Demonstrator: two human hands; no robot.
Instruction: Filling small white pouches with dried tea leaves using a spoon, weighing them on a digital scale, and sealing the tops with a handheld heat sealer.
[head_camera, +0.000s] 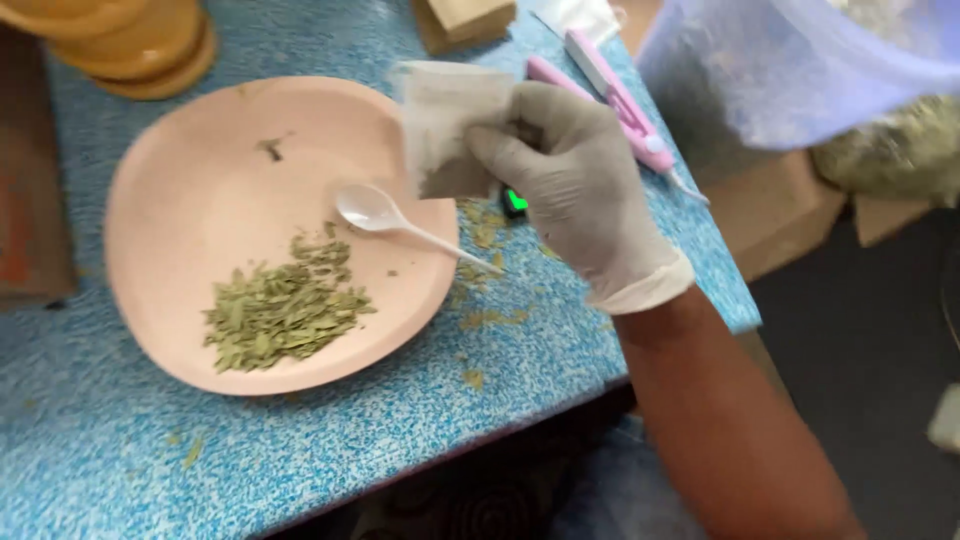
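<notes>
Gloved, the right hand (570, 175) pinches a small grey-white paper sachet (445, 125) by its right edge, above the centre of the frame; the left hand is out of view. That sachet looks light, thin and limp, easily torn, so its edge is the sensible grip. Lower left, a pink plate (180, 190) holds dried green leaves (280, 310) and a white plastic spoon (385, 215). Underneath lies a speckled blue tabletop (350, 440); a pink tool (620, 100), possibly a sealer, sits upper right.
</notes>
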